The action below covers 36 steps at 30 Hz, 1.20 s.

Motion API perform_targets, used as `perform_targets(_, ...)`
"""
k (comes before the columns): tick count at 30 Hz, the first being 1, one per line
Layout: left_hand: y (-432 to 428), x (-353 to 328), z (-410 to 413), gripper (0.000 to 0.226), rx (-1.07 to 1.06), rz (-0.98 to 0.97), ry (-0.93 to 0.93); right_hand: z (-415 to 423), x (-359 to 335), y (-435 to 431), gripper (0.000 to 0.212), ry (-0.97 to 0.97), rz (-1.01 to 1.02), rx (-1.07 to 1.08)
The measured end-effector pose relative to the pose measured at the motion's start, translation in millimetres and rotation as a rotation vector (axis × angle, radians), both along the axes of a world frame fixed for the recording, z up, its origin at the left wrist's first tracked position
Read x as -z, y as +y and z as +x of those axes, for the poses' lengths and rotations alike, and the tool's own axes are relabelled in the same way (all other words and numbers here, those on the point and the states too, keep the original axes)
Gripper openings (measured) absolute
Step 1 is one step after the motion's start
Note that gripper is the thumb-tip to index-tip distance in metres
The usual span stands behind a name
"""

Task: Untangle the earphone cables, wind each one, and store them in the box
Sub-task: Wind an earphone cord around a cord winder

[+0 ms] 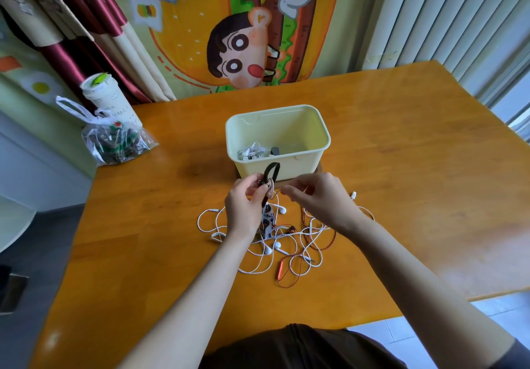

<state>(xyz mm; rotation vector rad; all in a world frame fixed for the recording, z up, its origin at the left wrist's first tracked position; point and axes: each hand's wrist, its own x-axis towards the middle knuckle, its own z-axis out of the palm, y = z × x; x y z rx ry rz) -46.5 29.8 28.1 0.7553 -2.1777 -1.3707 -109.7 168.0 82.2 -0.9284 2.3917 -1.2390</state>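
A pale yellow box [304, 165] stands open in the middle of the table, with a wound white earphone [252, 152] and a dark item inside. In front of it lies a tangle of white cables [266, 242] and a red-brown cable [295, 271]. My left hand [243, 205] grips a black neckband earphone [271, 172] with a pinkish cable wound round it, lifted above the tangle. My right hand [318, 196] is close beside it, fingers curled, pinching a thin cable end near the wound part.
A clear plastic bag [114, 142] with dark contents and a white lidded cup [106, 99] sit at the table's back left corner. A white cable plug [353, 195] lies right of my right hand. Bare wooden table [415, 153] spreads to the right.
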Motion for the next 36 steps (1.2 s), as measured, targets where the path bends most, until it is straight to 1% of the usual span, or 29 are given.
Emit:
perform_targets(3,2.6,-5.5,1.1,0.023,0.117,-0.031,-0.005,-11.9,-3.9,-0.3,0.022,0.029,-0.002,0.023)
perform_targets(5,5.4,-10.4,1.4,0.024,0.189,-0.021,-0.004,-19.0,-5.8,0.3,0.021,0.034,-0.015,0.049)
perform_targets(12,4.5,-22.4,3.5,0.017,0.304,0.084,-0.006,-23.9,-6.5,2.0,0.012,0.124,-0.120,0.115)
perform_targets(16,8.0,-26.0,9.7,0.023,0.363,0.180,-0.018,-29.7,-4.7,3.3,0.009,0.122,-0.166,0.136)
perform_targets(21,9.4,-29.9,11.7,0.029,0.384,0.303,-0.016,-34.0,-5.3,2.2,0.006,0.113,-0.195,0.157)
perform_targets(25,9.5,-30.6,12.1,0.024,0.420,0.510,0.005,-38.1,-3.1,0.9,0.006,0.056,-0.194,0.152)
perform_targets(28,10.6,-35.2,9.6,0.023,0.397,0.805,0.080,-36.5,3.4,-1.3,0.010,0.018,-0.179,0.168)
perform_targets(30,10.9,-36.8,6.3,0.024,0.335,0.945,0.133,-32.3,8.5,-4.7,0.013,-0.029,-0.189,0.183)
perform_targets(32,10.8,-34.7,3.1,0.026,0.267,1.038,0.175,-24.6,14.7,-9.1,0.017,-0.069,-0.213,0.193)
perform_targets(36,8.8,-29.8,-1.8,0.022,0.163,1.129,0.247,-7.5,26.9,-15.9,0.013,-0.143,-0.207,0.212)
